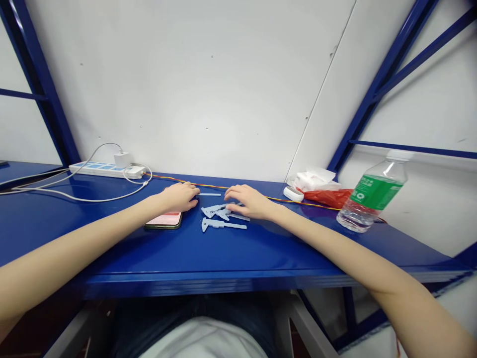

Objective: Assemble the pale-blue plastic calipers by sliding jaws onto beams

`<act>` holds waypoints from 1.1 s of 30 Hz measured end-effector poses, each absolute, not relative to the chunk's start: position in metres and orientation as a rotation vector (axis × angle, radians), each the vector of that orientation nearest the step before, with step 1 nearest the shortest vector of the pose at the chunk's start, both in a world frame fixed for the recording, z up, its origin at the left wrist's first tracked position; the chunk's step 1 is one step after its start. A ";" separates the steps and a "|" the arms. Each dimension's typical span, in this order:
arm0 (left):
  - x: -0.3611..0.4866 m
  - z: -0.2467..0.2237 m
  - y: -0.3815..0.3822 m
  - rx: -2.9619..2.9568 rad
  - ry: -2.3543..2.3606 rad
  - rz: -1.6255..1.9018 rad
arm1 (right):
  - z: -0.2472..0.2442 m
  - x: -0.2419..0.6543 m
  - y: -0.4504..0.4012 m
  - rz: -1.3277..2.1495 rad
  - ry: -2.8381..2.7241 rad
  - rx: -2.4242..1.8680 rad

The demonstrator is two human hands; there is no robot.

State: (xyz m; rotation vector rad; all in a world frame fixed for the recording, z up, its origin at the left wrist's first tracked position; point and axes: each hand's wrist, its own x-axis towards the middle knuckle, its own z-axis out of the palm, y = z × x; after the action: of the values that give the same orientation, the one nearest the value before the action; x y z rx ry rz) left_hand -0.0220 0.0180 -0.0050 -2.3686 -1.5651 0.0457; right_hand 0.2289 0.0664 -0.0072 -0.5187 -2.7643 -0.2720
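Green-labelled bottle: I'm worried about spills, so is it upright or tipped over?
Upright: the bottle stands on its base on the blue table, with its white cap at the top.

A workshop-like bay: blue metal framing [374,94], matching bench [261,253], white wall panels [186,99], power strip [104,169], calipers [216,224].

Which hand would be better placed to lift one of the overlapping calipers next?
Probably the right hand: its fingers reach over the overlapping calipers, while the left hand is off to their left, by a thin pale strip.
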 end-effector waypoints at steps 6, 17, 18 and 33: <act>-0.021 0.002 0.018 -2.425 -1.624 0.033 | -0.004 0.248 0.094 -0.497 -2.680 -1.071; -0.010 0.006 0.015 -2.469 -1.707 0.008 | -0.005 0.252 0.101 -0.465 -2.732 -1.441; -0.011 0.006 0.016 -2.474 -1.719 0.006 | -0.005 0.251 0.100 -0.461 -2.731 -1.445; -0.018 -0.001 0.018 -2.433 -1.651 -0.077 | -0.011 0.255 0.106 -0.574 -2.693 -1.338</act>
State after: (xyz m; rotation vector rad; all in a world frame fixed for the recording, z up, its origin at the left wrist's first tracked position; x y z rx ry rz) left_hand -0.0183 0.0181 -0.0012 -2.4326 -1.6507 -0.0767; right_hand 0.2549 0.1065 -0.0109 -1.3379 -2.6926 -0.5739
